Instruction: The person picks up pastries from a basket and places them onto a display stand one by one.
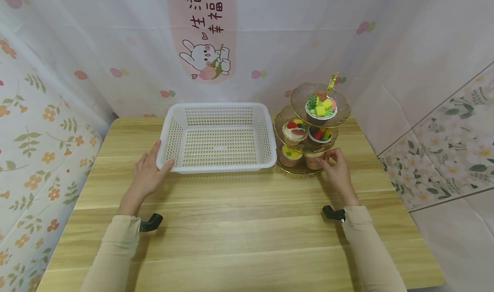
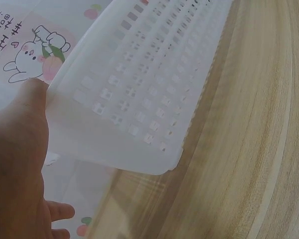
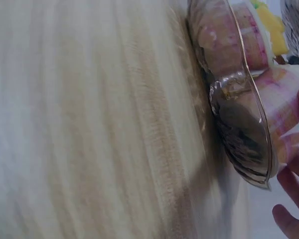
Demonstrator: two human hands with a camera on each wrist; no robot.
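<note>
My left hand (image 1: 148, 170) rests at the front left corner of a white plastic basket (image 1: 218, 169), thumb on the rim, the other fingers spread along the outside. In the left wrist view the thumb meets the basket's rim (image 2: 84, 107). To the right, a three-tier clear stand (image 1: 341, 116) with gold edges holds several toy cupcakes. My right hand (image 1: 339, 174) reaches to its bottom tier, its fingers around a cupcake (image 1: 313, 162). That cupcake has a pink-and-white wrapper (image 3: 284, 94) in the right wrist view; its top is hidden under the tier above.
On the bottom tier sits another cupcake (image 1: 289, 156) with yellow topping; two more fill the middle tier. A cupcake (image 1: 321, 108) with yellow cubes and a gold fork (image 1: 332, 84) tops the stand. The wooden table (image 1: 239, 232) ends at patterned curtains (image 1: 131, 47) behind.
</note>
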